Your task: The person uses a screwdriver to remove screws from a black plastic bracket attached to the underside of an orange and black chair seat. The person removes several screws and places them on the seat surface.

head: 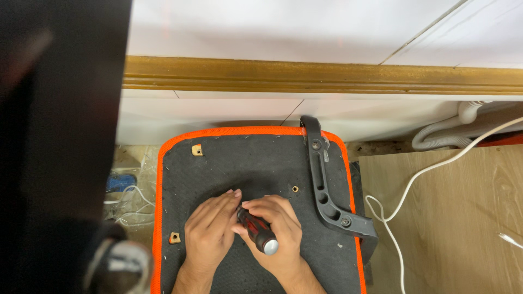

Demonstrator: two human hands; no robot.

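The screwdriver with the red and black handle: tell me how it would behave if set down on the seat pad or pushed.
The screwdriver has a rounded handle with a domed metal cap, so it would probably roll if pushed sideways. The black fabric of the seat underside looks rough and may slow it. The ribbed grip, held in the right hand, likely resists slipping.

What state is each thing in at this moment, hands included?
Seat underside: facing up, black fabric, orange edge.
Armrest bracket: lying on the seat's right side, two bolts in.
Screwdriver: gripped, tip hidden under the hands.
Right hand: closed around the screwdriver handle.
Left hand: flat on the seat, fingertips at the screwdriver tip.
White cable: loose over the wooden board.
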